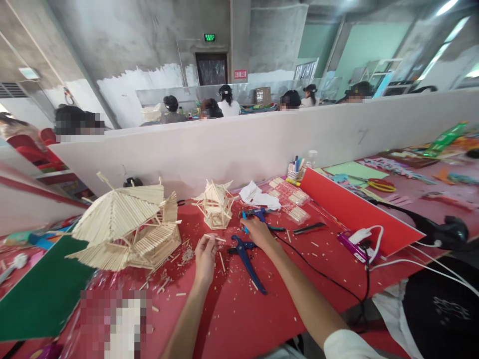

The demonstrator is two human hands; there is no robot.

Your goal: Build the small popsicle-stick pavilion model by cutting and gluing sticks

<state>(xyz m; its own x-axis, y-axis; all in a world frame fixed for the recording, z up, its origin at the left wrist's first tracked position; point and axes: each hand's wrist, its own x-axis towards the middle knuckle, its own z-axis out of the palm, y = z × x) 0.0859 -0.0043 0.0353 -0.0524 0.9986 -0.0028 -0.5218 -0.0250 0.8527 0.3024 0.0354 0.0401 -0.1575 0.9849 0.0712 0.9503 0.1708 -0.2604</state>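
Observation:
My left hand [205,257] is closed in a pinch on a short wooden stick [219,239], its end poking out to the right. At the blue glue gun [260,213], my right hand [257,232] has its fingers curled on the gun's front part; its exact hold is partly hidden. Between and below the hands lies a blue-handled cutter [247,264]. Just behind them stands a small pavilion model [217,204] built of sticks. Left of my left hand is a larger stick pavilion [123,224], with a roof of close-set sticks.
Stick offcuts [187,255] litter the red table [232,319]. Bagged sticks [295,199], a white tissue [258,195] and a black-handled knife [310,228] lie behind. A purple power strip [352,245] with cables sits right, before a red board [355,209]. A white partition [224,149] closes the back.

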